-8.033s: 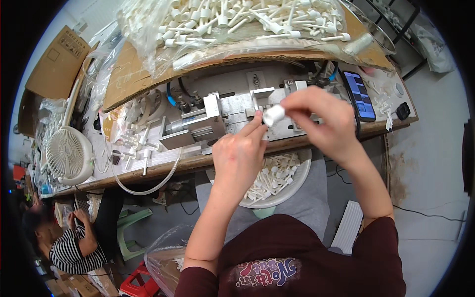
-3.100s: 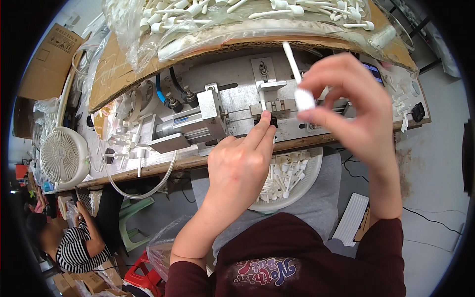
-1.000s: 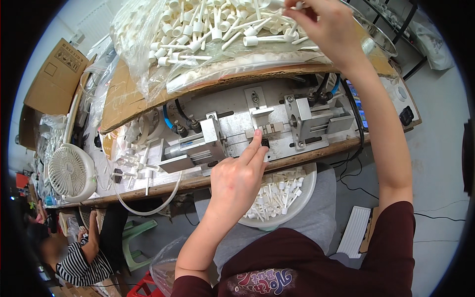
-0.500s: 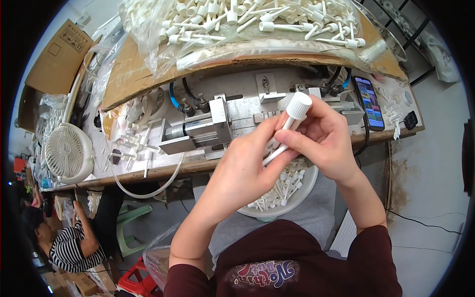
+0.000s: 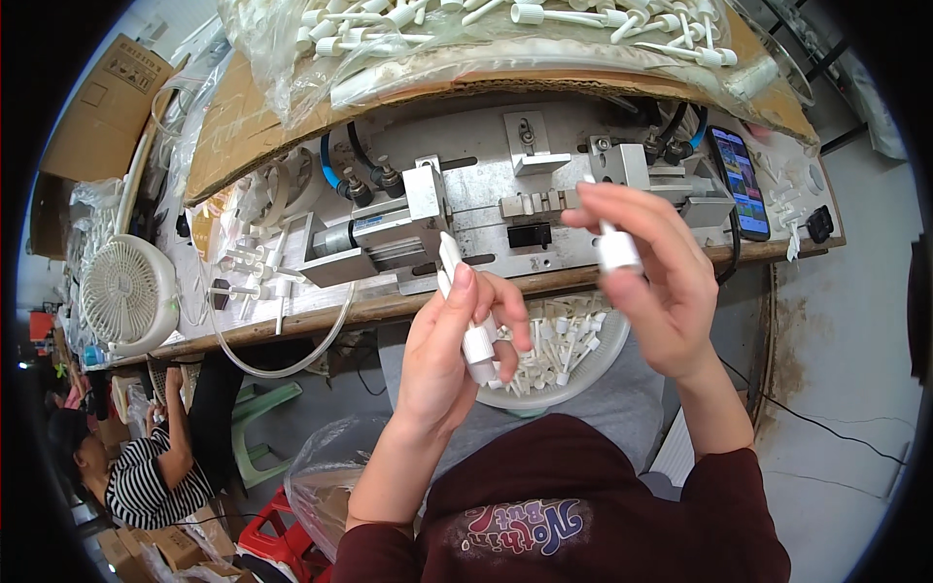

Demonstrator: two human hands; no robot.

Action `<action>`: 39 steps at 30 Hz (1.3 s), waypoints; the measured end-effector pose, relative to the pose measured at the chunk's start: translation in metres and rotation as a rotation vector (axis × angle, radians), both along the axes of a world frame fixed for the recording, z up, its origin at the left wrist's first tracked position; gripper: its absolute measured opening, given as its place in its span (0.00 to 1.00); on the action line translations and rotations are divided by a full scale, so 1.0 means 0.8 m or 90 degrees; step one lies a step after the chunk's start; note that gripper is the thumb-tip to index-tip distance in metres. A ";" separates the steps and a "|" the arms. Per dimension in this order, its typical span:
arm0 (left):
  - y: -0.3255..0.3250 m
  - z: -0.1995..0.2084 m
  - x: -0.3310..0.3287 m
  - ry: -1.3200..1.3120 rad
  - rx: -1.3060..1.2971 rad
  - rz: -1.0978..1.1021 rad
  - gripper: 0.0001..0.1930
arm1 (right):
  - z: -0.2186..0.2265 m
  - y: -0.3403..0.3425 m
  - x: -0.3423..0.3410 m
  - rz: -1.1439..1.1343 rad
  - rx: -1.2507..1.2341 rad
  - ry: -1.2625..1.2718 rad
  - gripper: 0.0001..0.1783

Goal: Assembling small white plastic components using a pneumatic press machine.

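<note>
The clamping machine (image 5: pixel 525 207) sits midway along the table (image 5: pixel 374 309), the cardboard (image 5: pixel 228 146) with its heap of capped sticks (image 5: pixel 614 18) behind it. The fan (image 5: pixel 126 291) stands at the table's left end; the phone (image 5: pixel 741 189) lies right of the machine. In front, between the left hand (image 5: pixel 439 358) and right hand (image 5: pixel 669 282), a basin (image 5: pixel 544 400) holds more capped sticks.

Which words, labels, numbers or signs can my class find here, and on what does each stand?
Maroon shirt, front: pink, white and blue lettering, legible in part; not copied here.
Brown carton, upper left: small dark printing, not clearly readable.
Phone: lit screen, too small to read.
Blue label on the metal cylinder: too small.
</note>
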State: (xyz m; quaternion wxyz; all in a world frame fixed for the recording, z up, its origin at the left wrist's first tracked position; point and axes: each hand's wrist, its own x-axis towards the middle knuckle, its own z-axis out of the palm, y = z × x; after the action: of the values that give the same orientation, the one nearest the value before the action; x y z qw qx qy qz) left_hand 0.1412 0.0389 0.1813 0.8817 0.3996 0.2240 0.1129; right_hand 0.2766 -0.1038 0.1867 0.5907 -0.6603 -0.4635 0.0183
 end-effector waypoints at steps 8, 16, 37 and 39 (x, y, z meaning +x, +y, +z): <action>0.006 -0.002 -0.012 -0.095 -0.089 0.027 0.25 | -0.029 0.019 -0.014 -0.047 -0.220 -0.333 0.16; 0.011 -0.016 -0.021 -0.141 0.056 0.082 0.19 | -0.009 0.034 -0.012 -0.089 -0.343 -0.487 0.07; 0.004 -0.013 -0.021 -0.087 0.254 -0.039 0.32 | -0.014 0.007 -0.025 -0.006 -0.107 -0.332 0.17; 0.007 -0.008 -0.023 -0.061 0.235 0.072 0.27 | -0.016 0.012 -0.014 -0.062 -0.166 -0.341 0.17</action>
State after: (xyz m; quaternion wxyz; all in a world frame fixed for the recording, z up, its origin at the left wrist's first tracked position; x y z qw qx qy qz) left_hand 0.1227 0.0448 0.1747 0.7953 0.5357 0.1796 0.2199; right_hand 0.2652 -0.0944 0.1737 0.3576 -0.7333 -0.5645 -0.1256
